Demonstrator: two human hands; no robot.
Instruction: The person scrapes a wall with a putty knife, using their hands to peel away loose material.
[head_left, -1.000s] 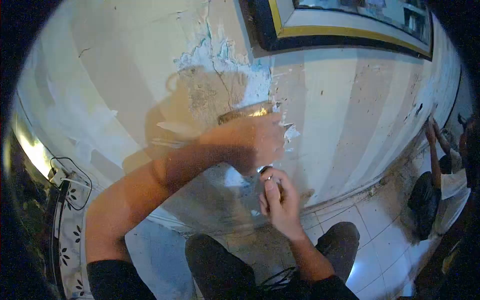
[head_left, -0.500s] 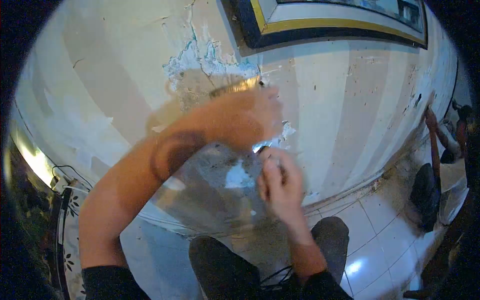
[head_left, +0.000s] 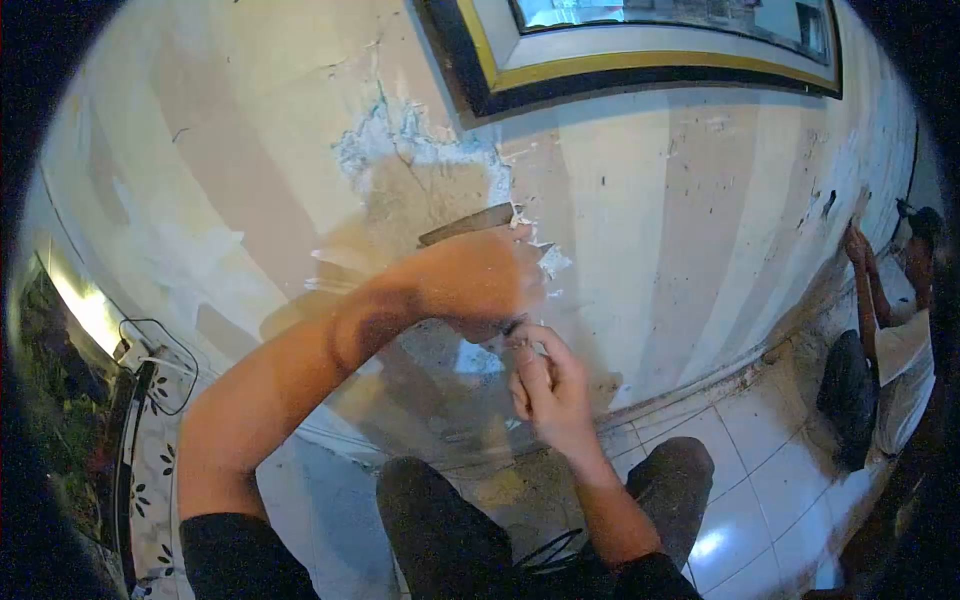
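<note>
With left hand [head_left: 497, 279] closed around a broad blade [head_left: 468, 226] at the peeling wall [head_left: 425, 195] and right hand [head_left: 554, 392] pinching a small dark piece [head_left: 514, 327] just below, angle shallowly, press evenly, avoid gouging.

In the centre of the frame, the left hand [head_left: 492, 282] is slightly blurred against the striped wall [head_left: 630, 250], a flat blade [head_left: 472, 224] showing along its upper edge; its grip is unclear. Just below, the right hand [head_left: 552, 392] pinches a small dark piece [head_left: 514, 326]. A framed picture [head_left: 660, 68] hangs at upper right. At the right edge, another person [head_left: 903, 350] reaches to the wall
</note>
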